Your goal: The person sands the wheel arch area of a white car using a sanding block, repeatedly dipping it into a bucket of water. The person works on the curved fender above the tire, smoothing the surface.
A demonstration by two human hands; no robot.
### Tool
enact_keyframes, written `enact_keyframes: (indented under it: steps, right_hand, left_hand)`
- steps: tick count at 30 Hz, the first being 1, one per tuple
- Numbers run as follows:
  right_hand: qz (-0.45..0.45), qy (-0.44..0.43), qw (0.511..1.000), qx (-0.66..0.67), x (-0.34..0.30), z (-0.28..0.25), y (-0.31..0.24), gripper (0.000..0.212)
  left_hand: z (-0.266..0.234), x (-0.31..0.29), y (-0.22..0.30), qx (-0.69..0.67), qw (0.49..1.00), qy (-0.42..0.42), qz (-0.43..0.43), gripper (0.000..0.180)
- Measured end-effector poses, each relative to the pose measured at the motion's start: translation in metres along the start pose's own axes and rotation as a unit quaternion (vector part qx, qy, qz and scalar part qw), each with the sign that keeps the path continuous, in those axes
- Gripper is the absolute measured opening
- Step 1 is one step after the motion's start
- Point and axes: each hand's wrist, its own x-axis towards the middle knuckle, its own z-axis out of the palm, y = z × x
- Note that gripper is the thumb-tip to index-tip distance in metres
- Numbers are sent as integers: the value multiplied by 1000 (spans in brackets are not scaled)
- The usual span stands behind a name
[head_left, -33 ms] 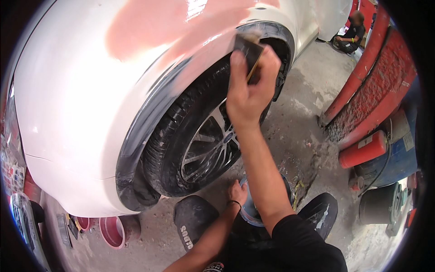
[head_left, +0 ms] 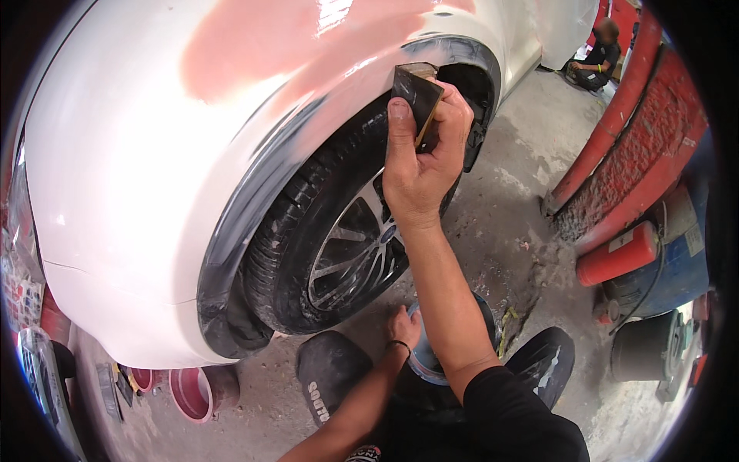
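Right hand (head_left: 419,165) raised high on an outstretched bare forearm, wrist straight, back of hand toward the camera, thumb pointing up. Closed firmly around a dark sanding block (head_left: 416,94), thumb flat on its front face, fingers wrapped behind; block rectangular, matte black abrasive sheet over a tan core showing along its right edge. Pressed against the wheel arch lip (head_left: 362,85) near the top of the opening, just above the tyre (head_left: 308,231). Arch rim sanded to a dull grey band, blurring into glossy white paint on the fender (head_left: 131,177); a broad pink, matte filler patch (head_left: 262,46) higher up on the panel. Tyre black, ribbed rubber, around a silver multi-spoke alloy wheel (head_left: 350,258). Left hand (head_left: 403,327) low, arm bent, dark band at the wrist, fingers curled loosely and resting on the rim of a round blue-grey container (head_left: 428,362) between the knees; how tightly held, cannot tell. Knees in dark trousers on either side. Floor rough, dusty grey concrete (head_left: 508,223). Pink cups (head_left: 188,393) on the ground under the bumper. Red cylinder (head_left: 620,254) lying at right beside a red painted barrier (head_left: 639,146) and a blue drum (head_left: 681,269). Another person (head_left: 596,58) crouched far back, near the car's rear.
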Motion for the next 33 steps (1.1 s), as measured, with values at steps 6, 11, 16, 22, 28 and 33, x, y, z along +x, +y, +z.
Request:
enact_keyframes:
  steps: [6, 11, 16, 22, 28, 33]
  right_hand:
    - [83, 37, 995, 33, 76, 6, 32, 21]
    - [0, -32, 999, 22, 5, -3, -13, 28]
    - [119, -15, 989, -81, 59, -16, 40, 28]
    - [-17, -82, 995, -53, 8, -11, -18, 32]
    - [208, -17, 972, -108, 58, -19, 38, 29]
    - [-13, -86, 996, 5, 7, 0, -63, 34]
  left_hand:
    - [-9, -11, 26, 51, 998, 27, -10, 49]
    - [-6, -6, 10, 46, 998, 27, 16, 48]
    - [-2, -10, 20, 53, 997, 50, 10, 47]
    - [-5, -8, 17, 30, 999, 36, -17, 49]
    - [-15, -13, 32, 50, 999, 21, -5, 63]
    - [-6, -6, 3, 37, 999, 13, 16, 54]
